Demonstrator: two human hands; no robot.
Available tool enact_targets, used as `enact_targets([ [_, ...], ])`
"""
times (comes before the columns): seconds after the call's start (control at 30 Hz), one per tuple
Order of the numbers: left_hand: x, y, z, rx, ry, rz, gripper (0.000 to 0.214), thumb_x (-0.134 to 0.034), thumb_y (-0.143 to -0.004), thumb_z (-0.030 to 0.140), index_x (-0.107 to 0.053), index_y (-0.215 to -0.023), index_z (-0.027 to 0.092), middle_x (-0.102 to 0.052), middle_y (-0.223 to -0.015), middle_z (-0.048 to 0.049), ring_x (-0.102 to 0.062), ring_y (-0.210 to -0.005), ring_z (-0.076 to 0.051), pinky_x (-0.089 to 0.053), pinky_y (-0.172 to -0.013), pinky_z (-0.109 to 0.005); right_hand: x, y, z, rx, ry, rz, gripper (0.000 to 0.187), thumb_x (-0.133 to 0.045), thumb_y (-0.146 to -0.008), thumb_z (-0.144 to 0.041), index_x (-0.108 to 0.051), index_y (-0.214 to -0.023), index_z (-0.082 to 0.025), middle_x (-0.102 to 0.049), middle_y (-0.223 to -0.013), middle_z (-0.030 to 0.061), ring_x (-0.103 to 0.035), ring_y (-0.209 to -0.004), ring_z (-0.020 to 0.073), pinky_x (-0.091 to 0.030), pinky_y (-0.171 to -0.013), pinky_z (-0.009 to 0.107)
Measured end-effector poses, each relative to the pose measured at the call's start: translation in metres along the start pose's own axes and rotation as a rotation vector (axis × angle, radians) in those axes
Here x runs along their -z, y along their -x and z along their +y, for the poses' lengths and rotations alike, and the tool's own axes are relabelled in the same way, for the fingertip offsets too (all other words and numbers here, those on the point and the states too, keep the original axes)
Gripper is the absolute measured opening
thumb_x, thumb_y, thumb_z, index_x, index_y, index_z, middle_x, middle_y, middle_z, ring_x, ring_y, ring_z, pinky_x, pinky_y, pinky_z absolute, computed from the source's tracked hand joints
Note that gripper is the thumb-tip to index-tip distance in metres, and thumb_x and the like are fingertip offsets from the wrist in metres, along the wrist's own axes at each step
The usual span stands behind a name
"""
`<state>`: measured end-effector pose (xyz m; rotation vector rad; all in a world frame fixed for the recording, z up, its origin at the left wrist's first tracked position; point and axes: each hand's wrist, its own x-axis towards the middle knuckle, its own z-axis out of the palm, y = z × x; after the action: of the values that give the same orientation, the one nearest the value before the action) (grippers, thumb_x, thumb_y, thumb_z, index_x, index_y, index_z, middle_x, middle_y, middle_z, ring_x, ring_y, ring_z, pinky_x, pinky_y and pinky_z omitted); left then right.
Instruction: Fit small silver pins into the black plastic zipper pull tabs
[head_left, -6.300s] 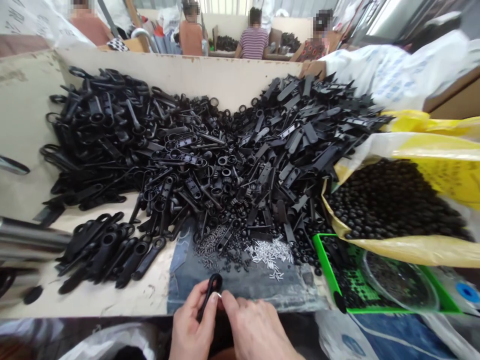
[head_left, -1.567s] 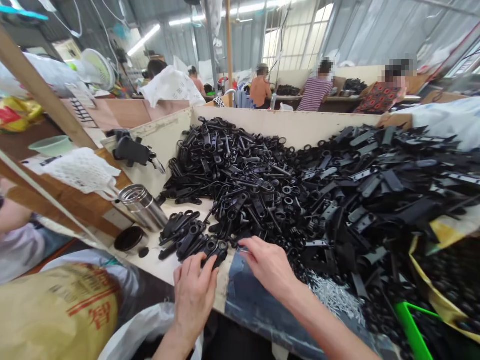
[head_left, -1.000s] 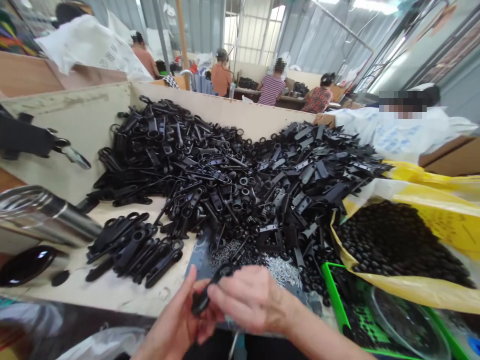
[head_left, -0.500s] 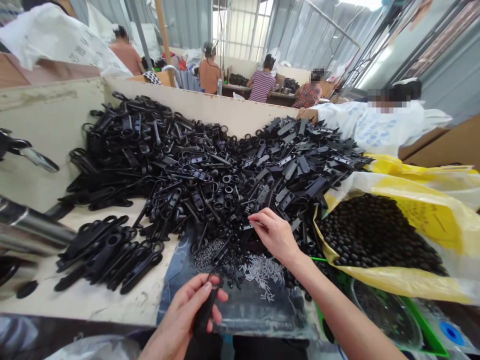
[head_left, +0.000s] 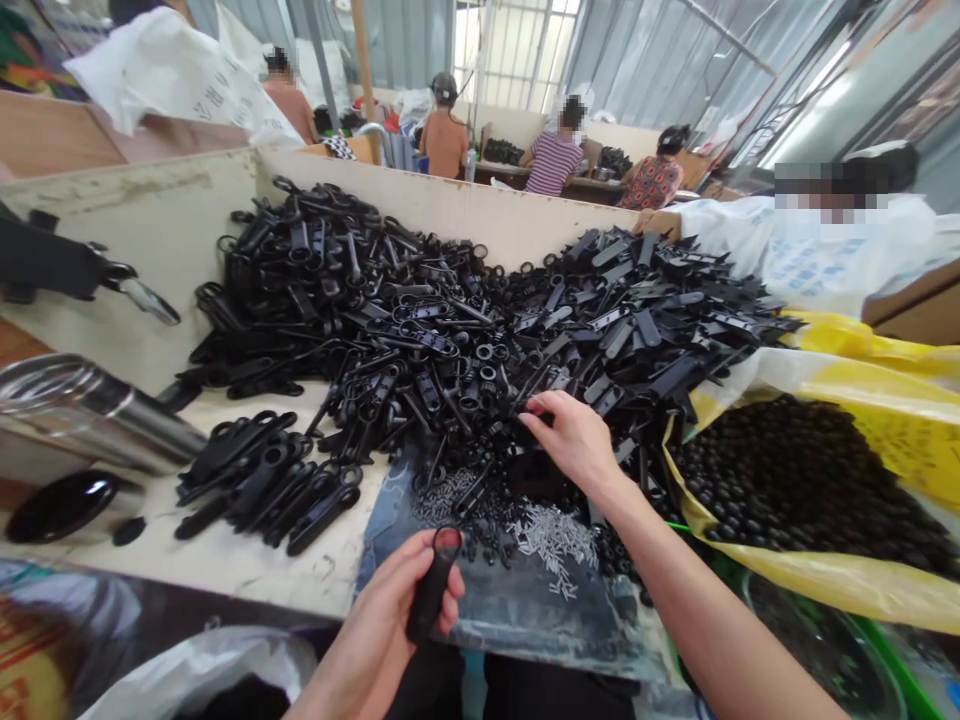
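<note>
Black plastic zipper pull, just one, clasped in the left hand; the right hand, fingers loosely spread, touches the large heap.

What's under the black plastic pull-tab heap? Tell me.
The black plastic pull-tab heap sits on a pale board and a blue denim cloth at its front edge; deeper in, the heap hides the surface.

Here's the lone head-worn camera, aimed forward and down, right up close over the left hand and right hand, with the counter filling the frame below.
</note>
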<state>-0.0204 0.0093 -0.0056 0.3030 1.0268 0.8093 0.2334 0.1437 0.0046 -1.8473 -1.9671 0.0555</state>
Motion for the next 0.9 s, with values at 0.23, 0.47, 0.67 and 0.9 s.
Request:
enact_targets([
  [0.23, 0.008, 0.003, -0.002, 0.020, 0.012, -0.019, 0.052, -0.078, -0.079, 0.042, -0.066, -0.119, 0.011, -0.071, -0.080, -0.0063, -0.056, -0.066, -0.013, -0.041, -0.059, -0.024, -0.002, 0.009, 0.009, -0.051, -0.037, 0.037, 0.017, -0.063, -0.086, -0.025, -0.077, -0.095, -0.024, -0.079, -0.095, 0.0019, -0.070, -0.073, 0.0207, -0.048, -0.064, 0.030],
  [0.47, 0.011, 0.004, -0.009, -0.084, -0.071, 0.008, 0.055, -0.075, -0.082, 0.051, -0.067, -0.123, 0.014, -0.073, -0.093, -0.0084, -0.052, -0.066, -0.011, -0.036, -0.059, -0.024, 0.025, 0.048, -0.035, 0.064, -0.156, 0.024, 0.017, -0.063, -0.092, -0.030, -0.079, -0.098, -0.025, -0.079, -0.089, 0.0015, -0.067, -0.065, 0.0175, -0.050, -0.063, 0.027],
  [0.67, 0.012, 0.006, -0.020, -0.113, -0.253, 0.014, 0.064, -0.068, -0.085, 0.060, -0.062, -0.132, 0.017, -0.063, -0.072, 0.0004, -0.051, -0.069, -0.014, -0.036, -0.063, -0.027, 0.013, 0.121, -0.073, 0.252, -0.598, -0.222, 0.015, -0.062, -0.097, -0.026, -0.077, -0.097, -0.022, -0.073, -0.077, 0.0016, -0.065, -0.062, 0.0147, -0.048, -0.059, 0.023],
  [0.9, 0.010, 0.014, -0.018, -0.015, -0.301, -0.009, 0.074, -0.072, -0.076, 0.062, -0.062, -0.131, 0.013, -0.062, -0.074, -0.0003, -0.054, -0.074, -0.017, -0.038, -0.068, -0.030, -0.003, 0.134, -0.064, 0.197, -0.692, -0.262, 0.014, -0.064, -0.098, -0.025, -0.078, -0.099, -0.022, -0.071, -0.076, 0.0015, -0.066, -0.066, 0.0154, -0.047, -0.062, 0.024],
])
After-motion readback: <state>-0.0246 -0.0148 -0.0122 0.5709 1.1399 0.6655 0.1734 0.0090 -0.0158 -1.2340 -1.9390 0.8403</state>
